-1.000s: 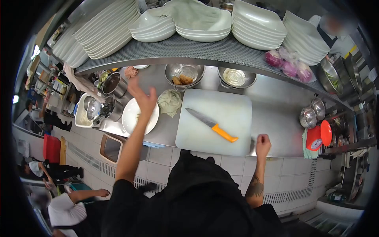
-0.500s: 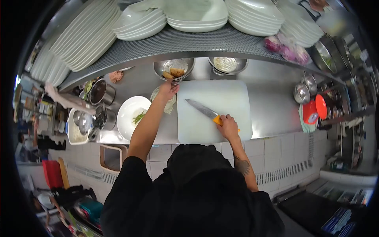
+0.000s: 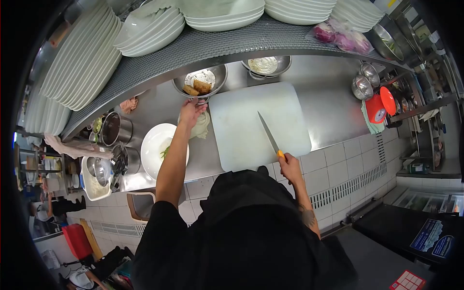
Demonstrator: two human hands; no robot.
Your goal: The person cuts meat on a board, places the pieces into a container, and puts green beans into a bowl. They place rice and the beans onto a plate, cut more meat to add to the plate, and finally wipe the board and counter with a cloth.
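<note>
My left hand is at the near rim and handle of a round metal bowl, its fingers closed around that edge. Two browned pieces of food lie in the bowl. In my right hand is a kitchen knife by its yellow handle, the blade slanting away over a white cutting board. Beside my left forearm stands a white plate with some green stalks. Pale leafy-looking stuff sits between my left hand and the board.
A second metal bowl stands behind the board. Stacked white plates and bagged purple onions fill the shelf above. Pots and a white tub are at left; a red scale is at right.
My right hand has drawn the knife back toward me, and its blade now points more away from me. My left hand stays by the bowl. The whole view has turned slightly.
</note>
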